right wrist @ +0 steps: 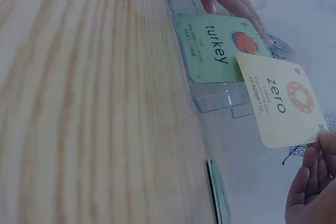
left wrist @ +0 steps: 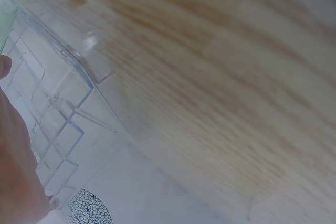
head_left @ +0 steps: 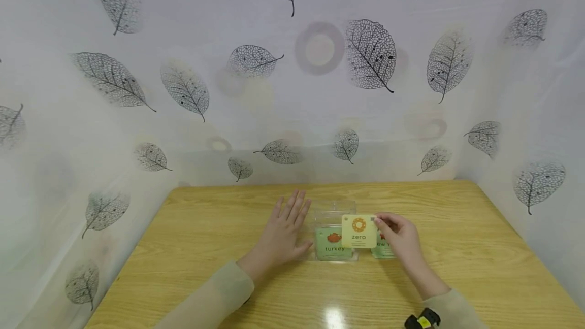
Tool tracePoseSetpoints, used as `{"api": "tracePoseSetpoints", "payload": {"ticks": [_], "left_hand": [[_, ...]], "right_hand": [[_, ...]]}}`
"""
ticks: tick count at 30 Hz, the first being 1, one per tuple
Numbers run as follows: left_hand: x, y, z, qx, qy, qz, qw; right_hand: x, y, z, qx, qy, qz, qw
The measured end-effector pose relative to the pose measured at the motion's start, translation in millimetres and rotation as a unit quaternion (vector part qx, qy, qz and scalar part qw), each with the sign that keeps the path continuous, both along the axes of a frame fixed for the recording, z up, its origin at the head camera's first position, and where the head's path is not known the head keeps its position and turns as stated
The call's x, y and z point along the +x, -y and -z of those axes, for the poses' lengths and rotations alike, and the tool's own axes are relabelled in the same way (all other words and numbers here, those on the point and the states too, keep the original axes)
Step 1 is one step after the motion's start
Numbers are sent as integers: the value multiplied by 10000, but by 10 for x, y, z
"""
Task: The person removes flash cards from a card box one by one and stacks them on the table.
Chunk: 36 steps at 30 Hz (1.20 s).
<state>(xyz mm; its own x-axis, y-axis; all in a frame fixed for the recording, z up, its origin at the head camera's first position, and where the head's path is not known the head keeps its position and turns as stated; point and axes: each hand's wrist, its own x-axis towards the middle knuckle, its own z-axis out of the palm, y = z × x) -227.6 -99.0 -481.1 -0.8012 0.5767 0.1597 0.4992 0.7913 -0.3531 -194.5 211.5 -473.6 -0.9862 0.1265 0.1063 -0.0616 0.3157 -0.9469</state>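
Note:
My right hand (head_left: 402, 240) pinches a pale yellow flashcard reading "zero" (head_left: 359, 231) by its right edge, thumb in front. The card is raised and overlaps the right side of a green "turkey" flashcard (head_left: 332, 251), which stands in a clear tiered plastic holder (head_left: 335, 208). My left hand (head_left: 282, 237) lies with straight, spread fingers just left of the holder, its thumb pointing toward it. In the right wrist view that thumb is close to the turkey card's top edge; contact is unclear. Partly behind my right hand is another green flashcard (head_left: 383, 252), its wording partly hidden.
The wooden table (head_left: 205, 227) holds the holder near its middle. A pale leaf-printed sheet (head_left: 311, 100) hangs behind and at both sides. In the right wrist view the green cards (right wrist: 219, 192) appear as a thin stack on the table. A black watch (head_left: 422, 320) is at the right cuff.

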Motion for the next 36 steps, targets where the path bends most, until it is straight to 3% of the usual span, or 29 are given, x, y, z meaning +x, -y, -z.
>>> {"api": "tracePoseSetpoints", "payload": {"ticks": [18, 36], "left_hand": [[-1, -4, 35, -61, -258, 35, 9996], [-12, 4, 32, -43, -218, 28, 9997]], "right_hand": [[5, -180, 25, 245, -99, 200, 9995], [-12, -300, 34, 261, 65, 385, 9989]]}}
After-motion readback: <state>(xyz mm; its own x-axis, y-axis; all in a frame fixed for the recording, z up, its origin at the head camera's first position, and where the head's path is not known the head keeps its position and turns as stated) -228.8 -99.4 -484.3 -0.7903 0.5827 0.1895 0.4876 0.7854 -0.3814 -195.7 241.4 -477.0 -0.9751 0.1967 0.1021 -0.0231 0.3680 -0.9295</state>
